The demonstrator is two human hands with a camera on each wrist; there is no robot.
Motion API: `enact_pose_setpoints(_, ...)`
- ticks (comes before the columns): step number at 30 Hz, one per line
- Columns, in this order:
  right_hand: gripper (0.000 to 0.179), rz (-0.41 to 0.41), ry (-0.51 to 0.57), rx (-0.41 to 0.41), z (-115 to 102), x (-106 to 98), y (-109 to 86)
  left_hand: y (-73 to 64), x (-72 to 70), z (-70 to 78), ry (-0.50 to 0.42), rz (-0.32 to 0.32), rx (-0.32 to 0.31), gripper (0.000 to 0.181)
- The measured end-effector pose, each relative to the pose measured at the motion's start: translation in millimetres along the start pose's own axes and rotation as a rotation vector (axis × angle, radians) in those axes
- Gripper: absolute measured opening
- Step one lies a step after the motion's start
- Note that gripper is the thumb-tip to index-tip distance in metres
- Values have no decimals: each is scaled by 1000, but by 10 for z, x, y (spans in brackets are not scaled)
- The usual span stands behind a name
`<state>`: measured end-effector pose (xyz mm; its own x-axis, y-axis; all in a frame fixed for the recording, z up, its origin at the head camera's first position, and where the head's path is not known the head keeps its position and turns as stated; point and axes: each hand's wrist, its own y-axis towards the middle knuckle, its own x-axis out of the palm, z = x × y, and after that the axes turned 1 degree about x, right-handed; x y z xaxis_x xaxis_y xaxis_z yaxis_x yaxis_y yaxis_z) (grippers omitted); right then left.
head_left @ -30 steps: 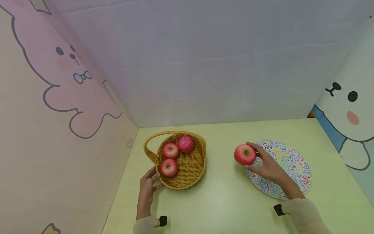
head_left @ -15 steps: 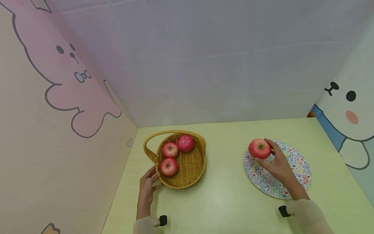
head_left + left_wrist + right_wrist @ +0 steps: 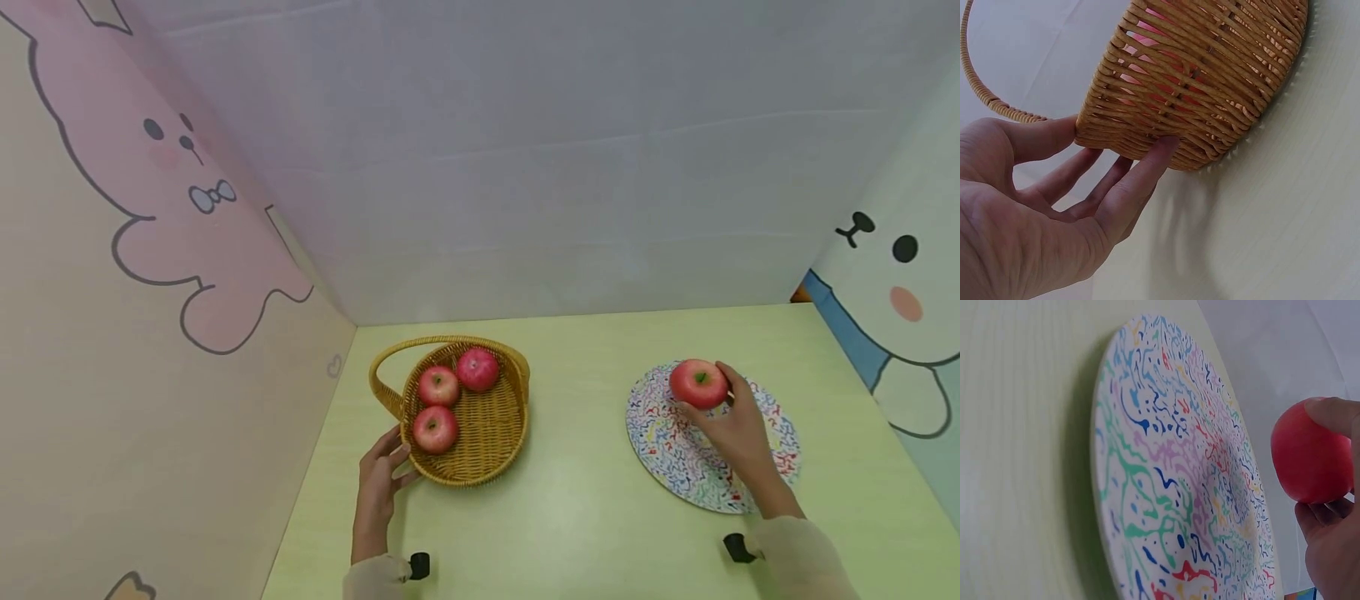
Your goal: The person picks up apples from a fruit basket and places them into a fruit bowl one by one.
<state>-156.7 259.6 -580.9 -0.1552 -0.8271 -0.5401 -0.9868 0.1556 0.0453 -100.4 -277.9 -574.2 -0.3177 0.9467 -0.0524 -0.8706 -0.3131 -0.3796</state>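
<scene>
My right hand (image 3: 738, 429) holds a red apple (image 3: 697, 382) with a green stem, thumb on one side and fingers on the other. In the right wrist view, the apple (image 3: 1310, 453) shows above the round, colour-speckled plate (image 3: 1160, 487), apart from its surface. At the left, a round wicker basket (image 3: 487, 437) with a tall handle contains two apples stem up and a deeper pink fruit (image 3: 477, 369). The fingers of my left hand (image 3: 378, 475) touch the basket's outer wall, with one digit at its rim. Pink fruit shows through the weave in the left wrist view.
The pale yellow-green table (image 3: 570, 500) ends at a whitish back wall (image 3: 562, 208). Side walls with cartoon figures stand left and right. The basket and the plate (image 3: 660, 450) sit apart, with bare tabletop between them.
My right hand has moved right with the apple, from beside the plate's left edge to over the plate. My left hand and the basket have stayed in place.
</scene>
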Motion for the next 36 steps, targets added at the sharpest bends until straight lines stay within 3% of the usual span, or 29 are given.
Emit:
enact_pose_setpoints(8, 96, 86, -7, 135, 150, -35, -17, -10, 2, 6, 8, 2, 2, 51)
enact_pose_setpoints(16, 96, 117, 3, 197, 284, -79, -12, -14, 1, 16, 13, -7, -3, 51)
enact_pose_setpoints(36, 95, 55, -30, 200, 380, -109, 13, -7, -11, 2, 13, -2, -7, 51)
